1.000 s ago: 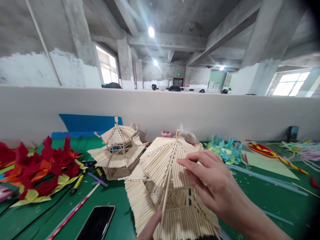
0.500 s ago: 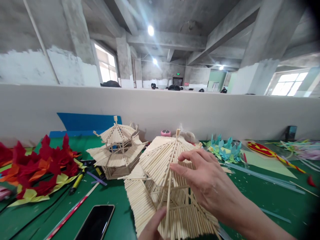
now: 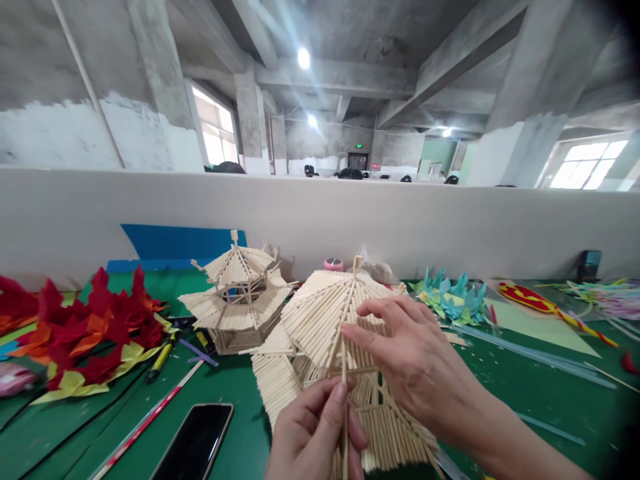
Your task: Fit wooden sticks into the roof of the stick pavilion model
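Head view: left hand (image 3: 315, 433) pinching stick (image 3: 345, 400)

ceiling: bare grey concrete beams (image 3: 350, 73), fills upper frame
lights: round lamp (image 3: 303, 58) top centre, flaring; smaller ones further back
walls: concrete, lower part whitewashed (image 3: 60, 140) at upper left
windows: bright window (image 3: 216, 133) left of centre, another (image 3: 597, 163) at far right
partition: long pale divider (image 3: 450, 227) across mid frame
tabletop: green mat (image 3: 550, 393) along bottom
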